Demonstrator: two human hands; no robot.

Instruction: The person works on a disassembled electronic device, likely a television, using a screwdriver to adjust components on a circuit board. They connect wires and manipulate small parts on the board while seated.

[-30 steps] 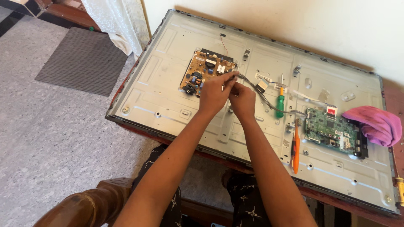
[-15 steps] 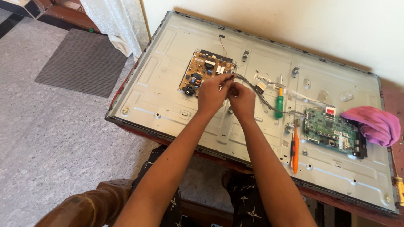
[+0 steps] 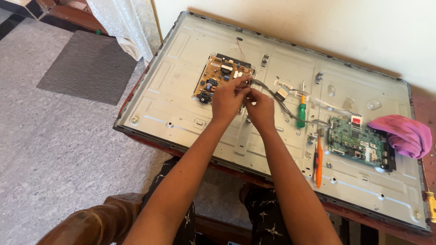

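A large flat screen lies face down, its grey metal back panel [image 3: 181, 104] exposed. A tan power board [image 3: 218, 75] is mounted at its upper left. My left hand [image 3: 228, 97] and my right hand [image 3: 260, 106] meet at the board's right edge, both pinching the end of a grey cable bundle [image 3: 284, 106]. That cable runs right toward a green main board [image 3: 359, 140]. What lies under my fingertips is hidden.
A green-handled screwdriver [image 3: 301, 111] and an orange-handled tool [image 3: 319, 161] lie on the panel. A pink cloth [image 3: 404, 134] rests at the right. A yellow-handled tool [image 3: 430, 204] sits at the right edge. A dark mat [image 3: 88, 66] and a curtain [image 3: 125, 25] are at the left.
Both hands stay together at the power board's right edge; the fingers have shifted slightly on the cable end. Nothing else has moved.
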